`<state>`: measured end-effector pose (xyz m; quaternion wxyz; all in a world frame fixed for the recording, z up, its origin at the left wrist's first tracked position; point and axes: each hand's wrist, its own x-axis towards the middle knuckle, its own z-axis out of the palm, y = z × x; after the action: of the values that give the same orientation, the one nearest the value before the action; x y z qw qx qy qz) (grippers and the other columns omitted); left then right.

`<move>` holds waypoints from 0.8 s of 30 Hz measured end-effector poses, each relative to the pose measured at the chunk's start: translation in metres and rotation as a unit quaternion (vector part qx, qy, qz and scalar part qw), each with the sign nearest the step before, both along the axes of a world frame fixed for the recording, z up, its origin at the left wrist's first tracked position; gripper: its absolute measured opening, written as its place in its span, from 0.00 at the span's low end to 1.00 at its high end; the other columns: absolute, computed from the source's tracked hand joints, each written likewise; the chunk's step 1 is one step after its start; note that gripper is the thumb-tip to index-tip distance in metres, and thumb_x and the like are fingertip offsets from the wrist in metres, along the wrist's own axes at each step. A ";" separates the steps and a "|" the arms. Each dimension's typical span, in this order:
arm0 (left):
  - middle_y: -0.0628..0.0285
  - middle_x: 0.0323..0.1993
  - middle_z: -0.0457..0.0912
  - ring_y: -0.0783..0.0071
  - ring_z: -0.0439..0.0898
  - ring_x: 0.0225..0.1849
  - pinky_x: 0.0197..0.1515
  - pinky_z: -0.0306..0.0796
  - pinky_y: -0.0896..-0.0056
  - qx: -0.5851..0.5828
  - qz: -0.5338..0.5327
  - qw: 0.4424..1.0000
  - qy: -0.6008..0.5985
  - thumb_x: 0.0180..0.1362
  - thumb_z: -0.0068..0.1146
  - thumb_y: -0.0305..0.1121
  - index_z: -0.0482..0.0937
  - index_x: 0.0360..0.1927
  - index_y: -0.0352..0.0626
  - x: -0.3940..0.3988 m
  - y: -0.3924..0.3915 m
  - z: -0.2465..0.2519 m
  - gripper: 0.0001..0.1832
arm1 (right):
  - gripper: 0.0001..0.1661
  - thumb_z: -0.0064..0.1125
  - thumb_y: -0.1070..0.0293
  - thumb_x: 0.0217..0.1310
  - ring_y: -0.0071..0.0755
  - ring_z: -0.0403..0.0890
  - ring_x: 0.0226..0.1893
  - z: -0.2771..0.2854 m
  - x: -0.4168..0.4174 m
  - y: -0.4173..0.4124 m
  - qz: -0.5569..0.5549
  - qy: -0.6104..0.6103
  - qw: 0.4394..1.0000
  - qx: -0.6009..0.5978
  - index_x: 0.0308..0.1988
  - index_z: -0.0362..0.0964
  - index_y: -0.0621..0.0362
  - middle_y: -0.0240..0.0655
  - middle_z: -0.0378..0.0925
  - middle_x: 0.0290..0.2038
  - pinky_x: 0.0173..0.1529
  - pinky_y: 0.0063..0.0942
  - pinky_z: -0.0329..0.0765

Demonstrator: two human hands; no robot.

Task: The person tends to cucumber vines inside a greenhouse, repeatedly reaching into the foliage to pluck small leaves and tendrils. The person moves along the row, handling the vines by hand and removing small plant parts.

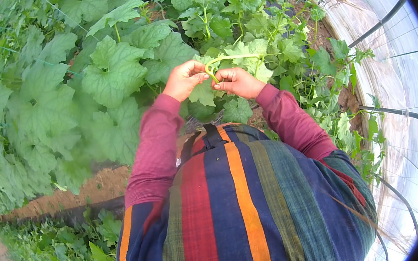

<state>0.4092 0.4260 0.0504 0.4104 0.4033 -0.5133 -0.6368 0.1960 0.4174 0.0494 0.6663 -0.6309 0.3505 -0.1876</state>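
A pale green vine stem [233, 57] curves in a bend just in front of my chest. My left hand [186, 80] pinches it at the left of the bend between thumb and fingers. Close beside it, my right hand [238, 82] grips the lower end of the same stem. From the bend the stem runs right into lighter leaves [259, 49] of the plant. Broad lobed green leaves [112, 70] spread to the left of my hands, and a smaller leaf [237, 111] hangs below them.
Thin green strings [47, 62] cross the foliage at upper left. On the right, clear plastic sheeting [388, 79] hangs over dark curved poles [379, 25]. Bare soil [82, 192] shows at lower left, with another row of plants [63, 260] beyond it.
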 end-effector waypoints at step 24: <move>0.69 0.34 0.81 0.88 0.72 0.29 0.27 0.62 0.87 -0.076 0.232 0.970 -0.013 0.54 0.60 0.25 0.78 0.45 0.41 -0.011 0.005 0.006 0.14 | 0.12 0.56 0.72 0.56 0.30 0.79 0.31 -0.016 -0.009 -0.015 -0.145 0.069 0.966 -0.204 0.42 0.75 0.58 0.36 0.80 0.36 0.38 0.26 0.76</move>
<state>0.3981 0.4306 0.0563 0.5699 0.4872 -0.4580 -0.4776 0.1869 0.4021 0.0334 0.4632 -0.7072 0.4378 -0.3060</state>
